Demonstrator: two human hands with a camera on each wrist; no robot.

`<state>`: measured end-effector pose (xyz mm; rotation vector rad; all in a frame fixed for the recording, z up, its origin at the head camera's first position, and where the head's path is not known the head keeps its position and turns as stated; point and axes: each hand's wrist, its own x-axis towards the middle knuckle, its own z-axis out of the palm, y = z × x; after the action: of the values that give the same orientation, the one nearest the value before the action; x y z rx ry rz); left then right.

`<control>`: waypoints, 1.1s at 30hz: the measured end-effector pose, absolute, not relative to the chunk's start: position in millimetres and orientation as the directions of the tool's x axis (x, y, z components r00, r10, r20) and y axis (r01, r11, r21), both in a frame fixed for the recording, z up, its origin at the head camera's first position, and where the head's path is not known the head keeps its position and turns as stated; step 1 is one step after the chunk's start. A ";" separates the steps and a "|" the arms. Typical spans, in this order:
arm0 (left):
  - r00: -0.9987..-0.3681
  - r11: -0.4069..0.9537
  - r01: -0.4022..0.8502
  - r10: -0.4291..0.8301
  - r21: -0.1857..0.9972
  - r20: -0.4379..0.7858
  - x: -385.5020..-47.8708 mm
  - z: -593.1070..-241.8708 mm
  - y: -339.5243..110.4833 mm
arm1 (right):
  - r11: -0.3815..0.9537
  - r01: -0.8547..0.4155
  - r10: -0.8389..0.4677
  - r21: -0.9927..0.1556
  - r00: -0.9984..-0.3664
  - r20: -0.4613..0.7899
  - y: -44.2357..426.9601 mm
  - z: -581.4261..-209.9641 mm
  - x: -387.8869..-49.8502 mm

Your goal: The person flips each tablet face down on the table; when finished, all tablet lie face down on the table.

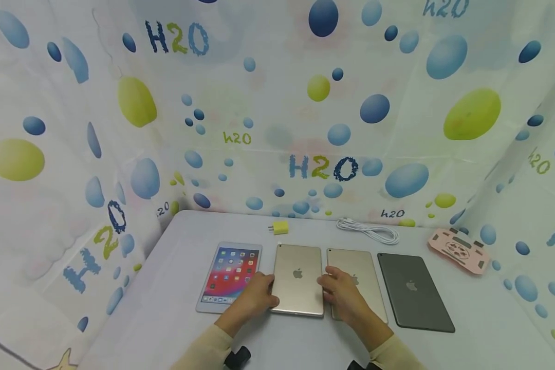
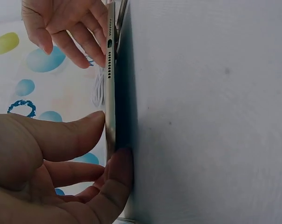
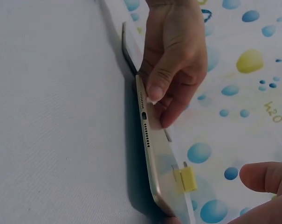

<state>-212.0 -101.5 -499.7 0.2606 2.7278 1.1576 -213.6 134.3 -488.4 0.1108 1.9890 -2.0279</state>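
Note:
A gold tablet (image 1: 297,280) lies back up in the middle of the table, its lower edge with the charging port seen in both wrist views. My left hand (image 1: 255,294) pinches its left side, thumb (image 2: 87,133) on the back and a finger curled beneath. A dark shadow lies under that edge. At the tablet's right side, my right hand (image 1: 344,294) touches the edge with its fingertips. Its thumb (image 3: 264,176) stands apart from the tablet. Beneath my right hand, partly covered, is a second gold tablet (image 1: 358,262).
A tablet with its screen lit (image 1: 231,270) lies at the left, and a dark grey tablet (image 1: 413,293) at the right. Behind them are a yellow charger plug (image 1: 280,227) and a coiled white cable (image 1: 370,231). A pink device (image 1: 458,250) sits at the far right.

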 end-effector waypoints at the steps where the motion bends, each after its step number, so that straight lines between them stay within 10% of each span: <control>1: -0.971 0.691 0.094 0.223 0.716 -0.088 -212.0 -499.4 -100.7 | 0.003 0.263 -0.159 -0.965 -0.952 -0.260 134.6 -488.7 -213.5; 33: -0.997 0.610 0.019 0.069 0.792 -0.029 -194.8 -480.2 -140.6 | -0.005 0.149 -0.258 -0.989 -0.956 -0.142 112.1 -486.0 -209.7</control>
<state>-194.8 -140.6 -480.2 0.0765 2.7673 1.3615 -209.7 112.1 -486.0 -0.1141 1.9909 -2.0405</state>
